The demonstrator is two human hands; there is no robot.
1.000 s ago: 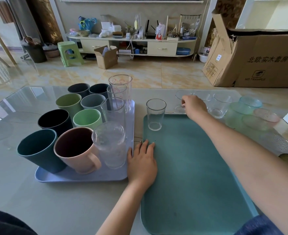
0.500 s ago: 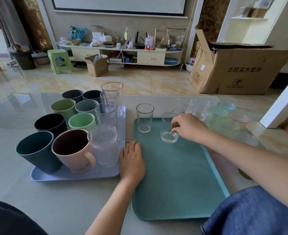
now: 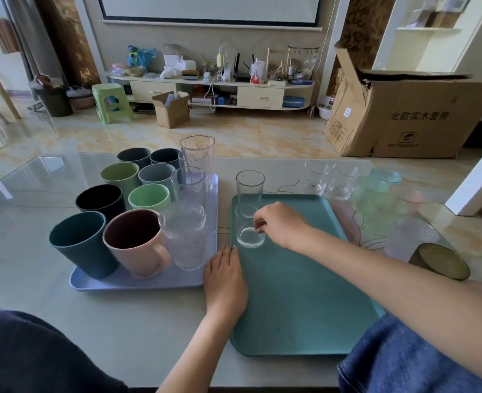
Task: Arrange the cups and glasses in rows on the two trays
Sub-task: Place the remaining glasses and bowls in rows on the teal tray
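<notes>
Clear short glass (image 3: 250,236) on the teal tray (image 3: 305,307): my right hand (image 3: 280,224) is pinching its rim from above, while my left hand (image 3: 225,282) is lying flat, fingers straight, on the tray's edge.

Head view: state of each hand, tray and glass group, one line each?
left hand: flat, resting on the teal tray's left edge
right hand: pinching the short glass by its rim
short glass: upright on the teal tray, empty
tall glass: upright, empty, at the tray's far left corner
teal tray: holds two glasses
blue tray: full of upright cups and glasses
loose glasses: upright on the table, off the trays
</notes>
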